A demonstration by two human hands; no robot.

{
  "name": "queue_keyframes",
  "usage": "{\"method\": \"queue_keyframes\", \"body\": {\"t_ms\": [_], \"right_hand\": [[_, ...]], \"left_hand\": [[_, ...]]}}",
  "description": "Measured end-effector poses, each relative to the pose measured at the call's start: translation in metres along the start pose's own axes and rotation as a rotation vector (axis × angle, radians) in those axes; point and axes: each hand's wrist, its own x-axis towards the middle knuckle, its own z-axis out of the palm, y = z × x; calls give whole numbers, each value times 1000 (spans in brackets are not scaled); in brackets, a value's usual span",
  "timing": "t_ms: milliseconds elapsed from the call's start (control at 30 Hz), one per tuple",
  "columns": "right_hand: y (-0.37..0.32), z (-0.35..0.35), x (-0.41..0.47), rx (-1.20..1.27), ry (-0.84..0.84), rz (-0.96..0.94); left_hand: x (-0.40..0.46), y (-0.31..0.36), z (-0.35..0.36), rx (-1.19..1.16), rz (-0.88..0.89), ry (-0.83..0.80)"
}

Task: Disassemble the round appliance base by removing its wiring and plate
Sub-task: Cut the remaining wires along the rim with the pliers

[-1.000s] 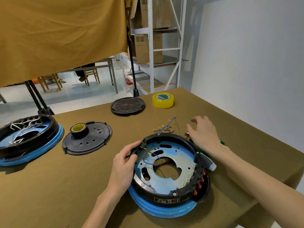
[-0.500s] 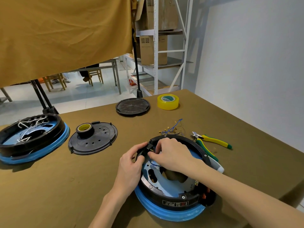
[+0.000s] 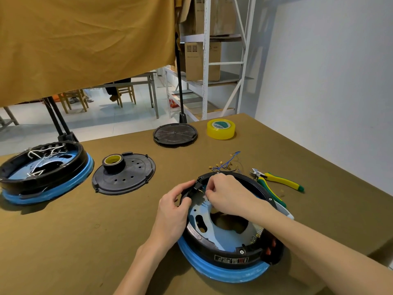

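Pinching, with right hand [image 3: 228, 195], a small wire terminal [image 3: 200, 190] at far-left inner rim of appliance base [image 3: 225, 255], just beside left hand [image 3: 173, 211] gripping that rim.

A single head-worn wide-angle view was aimed forward and down, close over the table [image 3: 63, 241], with shelving [image 3: 205, 60] and a wall seen beyond it.
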Motion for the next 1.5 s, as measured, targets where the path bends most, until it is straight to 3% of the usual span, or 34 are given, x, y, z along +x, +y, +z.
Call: {"method": "queue_keyframes", "body": {"t_ms": [133, 533, 1500], "right_hand": [[2, 0, 3, 53, -56, -47], [14, 12, -1, 171, 119, -227], [20, 18, -2, 109, 197, -284]], "left_hand": [[0, 0, 0, 1, 0, 3], [4, -3, -2, 28, 1, -8], [3, 2, -1, 27, 0, -3]]}}
